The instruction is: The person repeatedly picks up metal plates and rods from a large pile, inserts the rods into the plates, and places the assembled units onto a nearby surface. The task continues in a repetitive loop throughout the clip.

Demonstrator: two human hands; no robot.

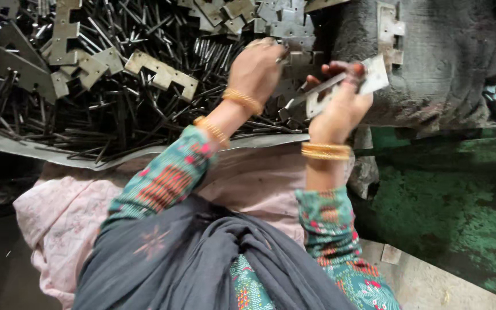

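The right hand [340,109] clenches a flat metal plate [345,86], holding it up at centre right. The left hand [258,69] reaches far into a heap of metal pins [116,103] and notched plates [162,73] — whether its grip is closed, I cannot tell.

left hand [256,72] reaches forward, palm down, fingers curled low. right hand [340,106] is raised beside it, fingers pinched shut, both wrists bent.
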